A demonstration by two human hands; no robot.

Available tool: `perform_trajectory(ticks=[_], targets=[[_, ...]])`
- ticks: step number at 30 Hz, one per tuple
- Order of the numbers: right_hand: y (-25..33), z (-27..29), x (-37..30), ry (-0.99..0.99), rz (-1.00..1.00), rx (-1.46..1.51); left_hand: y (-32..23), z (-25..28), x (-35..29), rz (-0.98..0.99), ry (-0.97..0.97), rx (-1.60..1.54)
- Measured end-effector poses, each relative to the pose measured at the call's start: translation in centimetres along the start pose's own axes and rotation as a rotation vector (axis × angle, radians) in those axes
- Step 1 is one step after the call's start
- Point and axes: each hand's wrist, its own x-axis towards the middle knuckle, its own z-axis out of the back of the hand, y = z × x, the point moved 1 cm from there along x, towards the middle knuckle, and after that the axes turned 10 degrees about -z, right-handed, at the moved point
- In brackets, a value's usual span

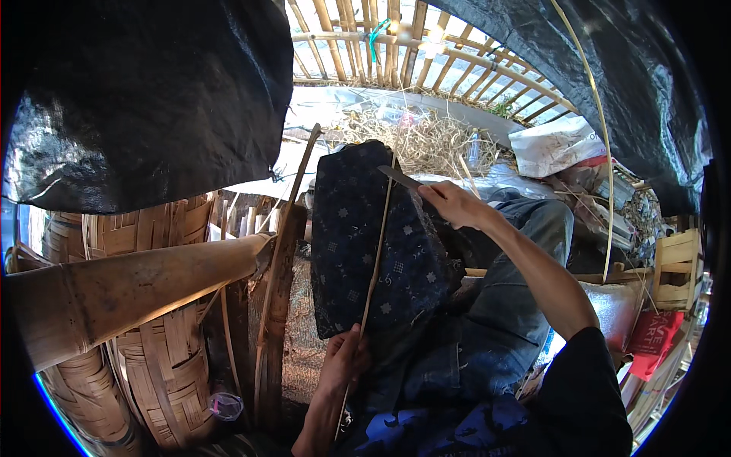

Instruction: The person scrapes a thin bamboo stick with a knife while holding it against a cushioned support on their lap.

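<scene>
Across my lap lies a dark blue patterned cloth (346, 228). A long, thin bamboo strip (378, 255) runs over it from near its far edge down toward my body. My left hand (346, 356) is closed on the strip just below the cloth's near edge. In my right hand (453, 204) is a knife (397, 178), its fingers wrapped round the handle. The blade points left and lies across the strip near its far end. Whether the edge touches the strip, I cannot tell.
A thick bamboo pole (145, 289) juts in from the left above woven bamboo baskets (164, 373). Black plastic sheets (145, 99) hang at both sides. Beyond the cloth lie shavings (403, 145) and a clear bottle (475, 150), before a bamboo slat fence (449, 46). A red bag (655, 343) is at right.
</scene>
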Motion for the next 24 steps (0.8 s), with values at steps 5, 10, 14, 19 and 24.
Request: perform_trajectory(ticks=[5,10,14,19,24], targets=[[-0.4,0.9,-1.0,0.108,0.026,-0.123,0.0,-0.4,-0.1,-0.046,0.013,0.024],[-0.8,0.9,-1.6,0.155,0.011,-0.175,0.0,-0.5,-0.2,-0.046,-0.015,0.037],[-1.0,1.0,-1.7,0.135,-0.013,-0.068,0.0,-0.5,0.0,-0.054,-0.009,0.043],[0.3,1.1,-2.2,0.119,0.033,-0.106,-0.1,-0.3,-0.3,-0.069,0.062,0.096],[-0.3,1.7,1.2,-0.009,0.092,-0.02,-0.4,-0.7,0.1,-0.077,0.073,0.158]])
